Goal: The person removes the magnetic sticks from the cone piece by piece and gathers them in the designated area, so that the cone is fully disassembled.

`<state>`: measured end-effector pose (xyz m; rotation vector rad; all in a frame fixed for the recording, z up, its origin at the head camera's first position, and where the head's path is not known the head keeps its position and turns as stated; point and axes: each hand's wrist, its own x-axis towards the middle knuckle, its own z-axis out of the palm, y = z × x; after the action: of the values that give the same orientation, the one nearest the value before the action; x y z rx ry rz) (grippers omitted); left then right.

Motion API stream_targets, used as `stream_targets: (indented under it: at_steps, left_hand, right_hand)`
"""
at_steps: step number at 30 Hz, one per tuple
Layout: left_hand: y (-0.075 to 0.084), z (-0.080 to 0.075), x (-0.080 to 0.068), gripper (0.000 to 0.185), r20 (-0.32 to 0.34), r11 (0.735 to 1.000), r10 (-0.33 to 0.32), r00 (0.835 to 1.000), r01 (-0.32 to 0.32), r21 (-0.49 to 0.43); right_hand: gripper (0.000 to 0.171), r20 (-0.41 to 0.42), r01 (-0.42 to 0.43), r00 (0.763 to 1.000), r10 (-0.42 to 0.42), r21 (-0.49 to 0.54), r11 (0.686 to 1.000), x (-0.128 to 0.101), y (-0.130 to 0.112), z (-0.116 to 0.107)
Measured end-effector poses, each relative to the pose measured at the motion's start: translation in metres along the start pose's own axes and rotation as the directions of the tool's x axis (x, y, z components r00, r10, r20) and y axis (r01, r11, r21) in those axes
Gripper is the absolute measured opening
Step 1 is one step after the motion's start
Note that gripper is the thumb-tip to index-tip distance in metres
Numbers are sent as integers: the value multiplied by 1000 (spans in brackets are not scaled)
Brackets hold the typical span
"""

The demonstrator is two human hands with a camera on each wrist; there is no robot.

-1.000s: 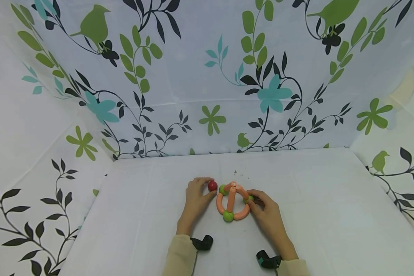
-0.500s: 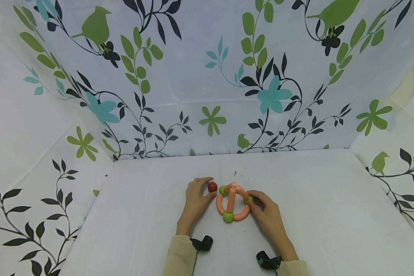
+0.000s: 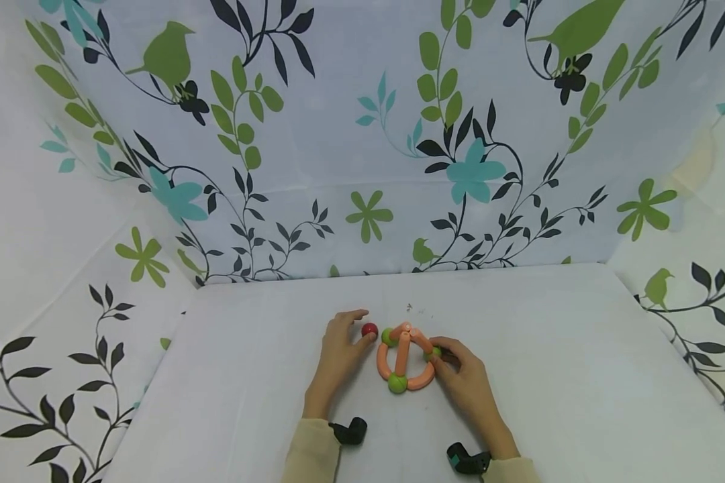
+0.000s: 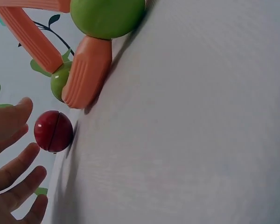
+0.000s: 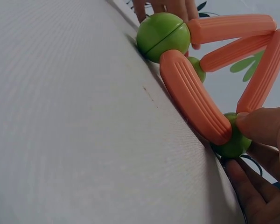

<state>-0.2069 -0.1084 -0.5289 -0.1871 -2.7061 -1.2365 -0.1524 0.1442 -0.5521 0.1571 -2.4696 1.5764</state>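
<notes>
You're steadying the orange-rod-and-green-ball plastic frame (image 3: 403, 358) at centre frame, right hand (image 3: 464, 380) pinching its green ball (image 5: 231, 141); left hand (image 3: 337, 349) (fingers relaxed, holding nothing) is nearing the small red ball (image 3: 370, 329) — keep that pinch firm.

table (image 3: 229, 389), lower half of frame: rod-and-ball frame (image 3: 405, 359) at centre; small ball (image 3: 370, 329) just left of its upper end; left hand (image 3: 338, 352) left of the ball; right hand (image 3: 462, 376) at the frame's right edge; patterned backdrop (image 3: 362, 134) behind, filling upper half.

red ball (image 3: 370, 329), orange sticks (image 3: 403, 354), green balls (image 3: 397, 383), floral backdrop (image 3: 362, 134)
</notes>
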Motion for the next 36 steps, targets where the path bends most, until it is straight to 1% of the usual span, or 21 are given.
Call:
stream_targets:
  at_steps: [6, 11, 15, 18, 23, 27, 33, 36]
  left_hand:
    - [14, -9, -10, 41, -28, 1000, 7, 1000, -7, -2]
    - [28, -12, -19, 37, -41, 999, 24, 999, -25, -22]
    - [38, -12, -27, 35, -37, 996, 63, 997, -65, -58]
    - [43, -9, -32, 35, -26, 993, 99, 995, -100, -67]
    - [47, -2, -40, 32, 12, 990, 126, 992, -125, -62]
    - [50, 5, -43, 30, 40, 987, 148, 988, -146, -64]
    - [51, 15, -46, 31, 76, 988, 149, 986, -145, -54]
    - [52, 16, -47, 33, 97, 989, 150, 984, -147, -31]
  right_hand:
    - [34, 8, 52, 999, -52, 5, 999, -4, 2, 3]
    - [34, 17, 37, 999, -37, -4, 999, -3, 1, 0]
    - [34, 8, 27, 1000, -27, -18, 999, -2, 0, -2]
    - [34, -13, 2, 1000, -2, -35, 999, -2, -1, -3]
    - [33, -54, -46, 998, 43, -54, 997, -5, -5, -1]
    - [33, -110, -51, 993, 42, -86, 995, -6, -8, -1]
    - [32, -171, -62, 984, 42, -111, 992, -8, -10, -5]
    - [32, -185, -69, 982, 48, -107, 992, -9, -11, -4]
